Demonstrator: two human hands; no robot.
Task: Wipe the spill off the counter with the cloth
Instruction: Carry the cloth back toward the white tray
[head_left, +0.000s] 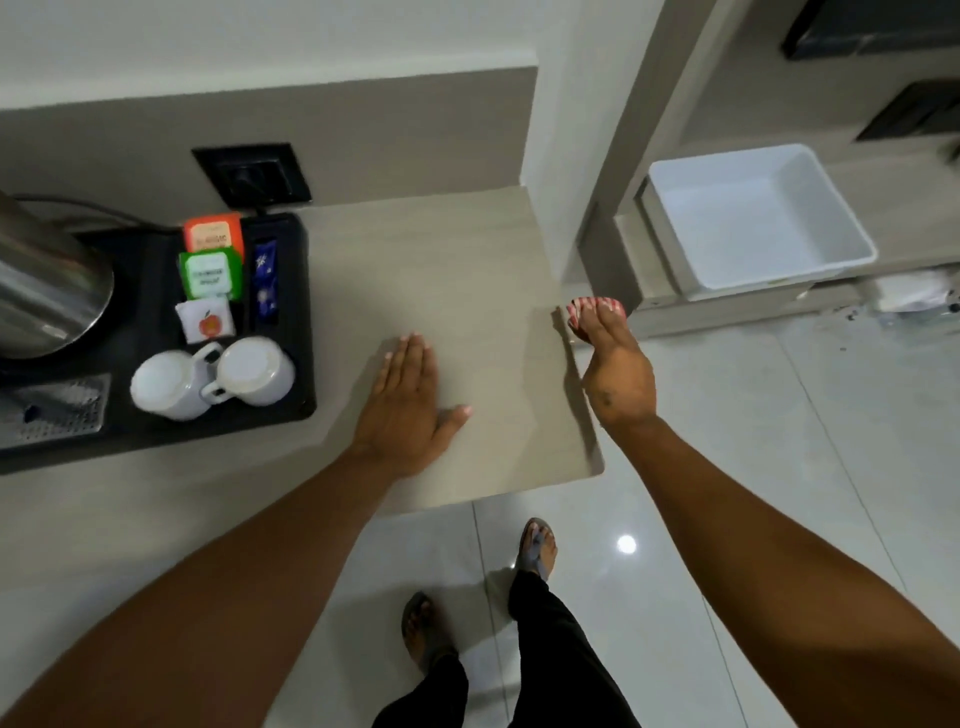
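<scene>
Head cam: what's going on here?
A person stands at a beige counter. The left hand lies flat and open on its bare surface. The right hand, past the counter's right edge, pinches a small red-and-white cloth in its fingertips. No spill is discernible on the counter. A black tray with two white cups, sachets and a kettle sits to the left, untouched.
</scene>
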